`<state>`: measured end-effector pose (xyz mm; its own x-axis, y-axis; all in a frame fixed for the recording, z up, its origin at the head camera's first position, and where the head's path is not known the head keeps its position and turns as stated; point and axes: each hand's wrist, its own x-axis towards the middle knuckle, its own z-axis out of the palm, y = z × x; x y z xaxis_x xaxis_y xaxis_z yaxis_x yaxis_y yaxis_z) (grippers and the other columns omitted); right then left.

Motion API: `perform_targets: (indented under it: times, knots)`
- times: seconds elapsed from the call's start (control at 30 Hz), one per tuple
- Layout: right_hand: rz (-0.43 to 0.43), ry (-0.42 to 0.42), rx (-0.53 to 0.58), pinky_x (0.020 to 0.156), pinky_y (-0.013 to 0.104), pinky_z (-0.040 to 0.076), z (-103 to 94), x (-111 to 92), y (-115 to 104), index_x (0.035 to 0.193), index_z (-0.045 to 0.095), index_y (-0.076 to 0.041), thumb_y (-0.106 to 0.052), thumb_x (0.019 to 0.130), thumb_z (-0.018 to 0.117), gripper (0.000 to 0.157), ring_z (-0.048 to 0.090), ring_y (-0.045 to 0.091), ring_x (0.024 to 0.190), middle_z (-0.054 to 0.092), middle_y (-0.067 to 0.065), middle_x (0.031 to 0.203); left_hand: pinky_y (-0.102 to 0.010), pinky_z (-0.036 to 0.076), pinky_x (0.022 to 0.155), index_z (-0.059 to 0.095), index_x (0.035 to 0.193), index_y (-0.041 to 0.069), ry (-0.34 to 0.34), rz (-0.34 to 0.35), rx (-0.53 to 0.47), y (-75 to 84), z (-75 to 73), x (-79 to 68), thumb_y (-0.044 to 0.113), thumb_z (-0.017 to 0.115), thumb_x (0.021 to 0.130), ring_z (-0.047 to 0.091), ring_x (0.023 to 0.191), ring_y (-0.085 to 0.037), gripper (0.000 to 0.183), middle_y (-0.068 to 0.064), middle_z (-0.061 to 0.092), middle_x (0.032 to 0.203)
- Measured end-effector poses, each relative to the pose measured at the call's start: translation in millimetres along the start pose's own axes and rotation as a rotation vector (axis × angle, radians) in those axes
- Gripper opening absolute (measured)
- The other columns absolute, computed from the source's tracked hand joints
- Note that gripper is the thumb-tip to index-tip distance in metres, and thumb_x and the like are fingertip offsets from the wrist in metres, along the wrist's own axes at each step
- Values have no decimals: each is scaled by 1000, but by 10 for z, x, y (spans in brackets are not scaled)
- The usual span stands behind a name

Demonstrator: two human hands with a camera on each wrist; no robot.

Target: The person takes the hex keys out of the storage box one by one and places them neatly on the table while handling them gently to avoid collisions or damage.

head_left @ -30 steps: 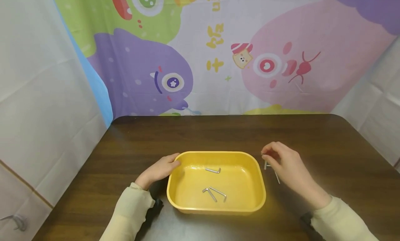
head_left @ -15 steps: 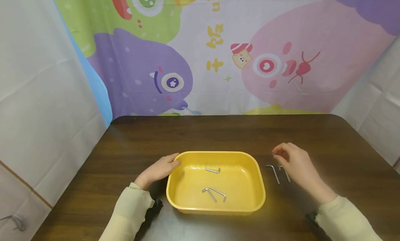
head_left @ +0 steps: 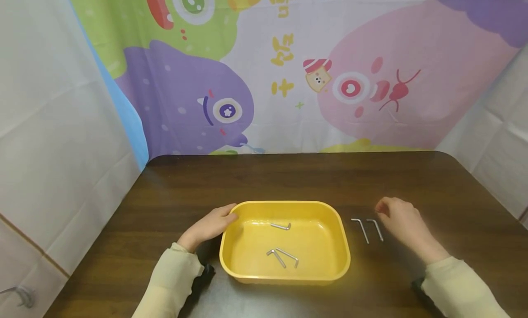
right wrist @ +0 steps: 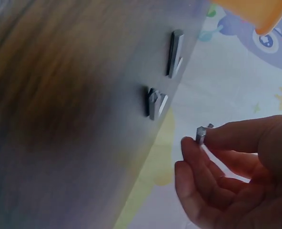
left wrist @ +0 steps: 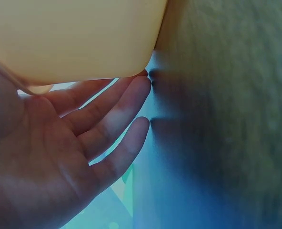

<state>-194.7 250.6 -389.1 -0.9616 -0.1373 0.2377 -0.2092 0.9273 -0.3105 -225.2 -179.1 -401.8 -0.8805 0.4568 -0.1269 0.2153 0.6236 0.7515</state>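
Observation:
In the head view, my left hand [head_left: 209, 226] holds the left rim of a yellow plastic bin [head_left: 284, 277], thumb over the edge. The left wrist view shows its fingers [left wrist: 124, 112] outside the bin wall, fingertips at the table. To the right of the bin, my right hand [head_left: 406, 224] is raised over the table. It pinches a small silver hex key [right wrist: 201, 135] between thumb and fingers, seen nearly end-on in the right wrist view. Two L-shaped hex keys lie side by side on the table, one nearer the bin [head_left: 363, 231] and one nearer the hand [head_left: 377, 230].
Three more hex keys lie inside the bin: one toward the back [head_left: 281, 226], two toward the front [head_left: 287, 256]. A dark wooden table [head_left: 247, 178] carries everything. Behind it hangs a cartoon-printed cloth [head_left: 284, 125].
My right hand has moved right, away from the bin, and the two hex keys on the table have come into full view. My left hand has stayed on the bin.

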Motion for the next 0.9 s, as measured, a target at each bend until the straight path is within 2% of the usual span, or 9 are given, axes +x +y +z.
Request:
perform_targets:
  times: [0.4,0.63,0.9]
  knots:
    - [95,-175,-19,58,44,43,6,33,142,80,58,-4,-6,76,61,6,57,29,69,59,12,77,-31,43,76,53,114,9,-2,-16,-15,-13,4,5,20,36,95,54,77,-14,28,-4,59,91]
    - [111,-213,-16,57,43,42,14,52,168,79,56,-3,-6,76,61,7,55,29,66,58,12,74,-30,43,76,53,115,8,-9,-5,-15,-3,-6,1,20,36,95,54,77,-14,29,-5,59,92]
    - [86,-219,-41,55,40,41,53,72,173,73,54,-4,-3,74,58,5,51,24,61,54,8,67,-31,43,75,53,113,8,-9,0,-9,-22,1,13,20,37,95,54,76,-15,27,-6,59,90]
